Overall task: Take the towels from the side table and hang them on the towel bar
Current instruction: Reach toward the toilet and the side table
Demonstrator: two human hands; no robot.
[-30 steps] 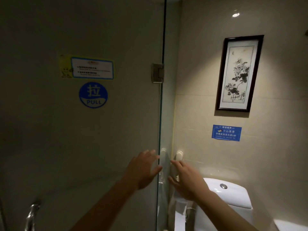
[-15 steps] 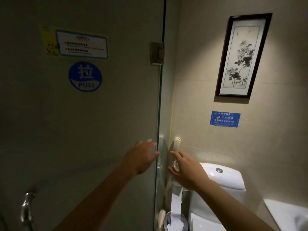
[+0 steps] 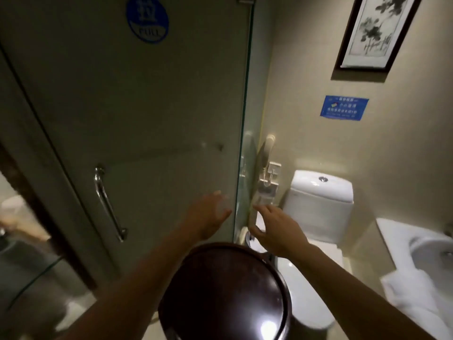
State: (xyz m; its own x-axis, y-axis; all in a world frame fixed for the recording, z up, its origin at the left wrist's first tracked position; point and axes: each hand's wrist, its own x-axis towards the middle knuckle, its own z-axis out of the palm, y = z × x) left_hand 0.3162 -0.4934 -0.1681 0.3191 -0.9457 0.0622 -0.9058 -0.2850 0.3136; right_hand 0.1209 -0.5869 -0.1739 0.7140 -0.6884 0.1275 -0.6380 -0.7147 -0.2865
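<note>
My left hand (image 3: 208,217) is stretched forward in front of the glass shower door (image 3: 147,106), fingers apart and holding nothing. My right hand (image 3: 274,229) reaches out beside the door's right edge, also empty with spread fingers. Below my arms is a round dark wooden side table (image 3: 225,290) with a bare glossy top. White towels (image 3: 411,295) lie bunched on the counter by the sink at the lower right. A faint horizontal bar (image 3: 181,149) shows through the glass.
A metal pull handle (image 3: 107,204) is on the glass door. A white toilet (image 3: 321,192) stands beyond my right hand, with a wall phone (image 3: 266,163) beside it. A sink (image 3: 434,251) sits at the right edge. A framed picture (image 3: 372,30) hangs above.
My view has tilted downward, bringing the side table, door handle, sink and towels into sight. Both hands stay stretched forward and empty, a little lower against the door.
</note>
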